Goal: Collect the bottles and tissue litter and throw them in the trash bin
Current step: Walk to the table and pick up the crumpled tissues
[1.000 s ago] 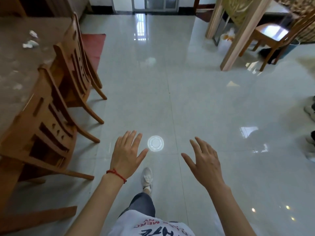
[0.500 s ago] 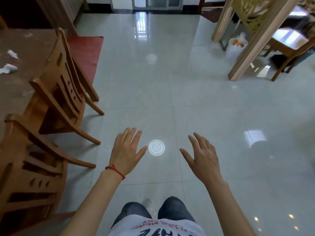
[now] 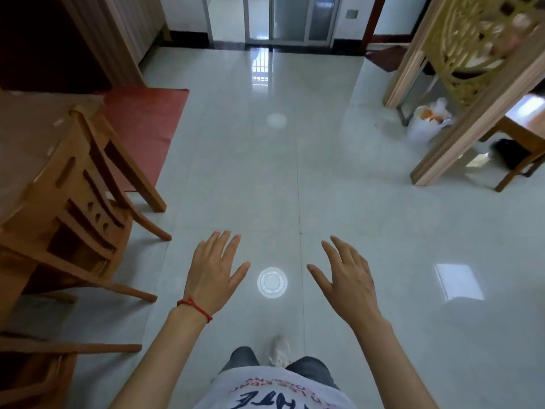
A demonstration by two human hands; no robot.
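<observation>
Here, left hand (image 3: pixel 213 271) and right hand (image 3: pixel 347 278) spread flat, empty, over tiled floor (image 3: pixel 324 202). Wooden chair (image 3: pixel 79 208) just left; trash bin (image 3: pixel 424 125) far ahead-right.

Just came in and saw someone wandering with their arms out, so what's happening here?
A person is on a glossy tiled floor with both hands held out, open and empty: left hand, right hand. Nothing is being carried. A white-bagged trash bin with some litter in it stands ahead to the right by a wooden partition. Wooden chairs sit on the left.
</observation>
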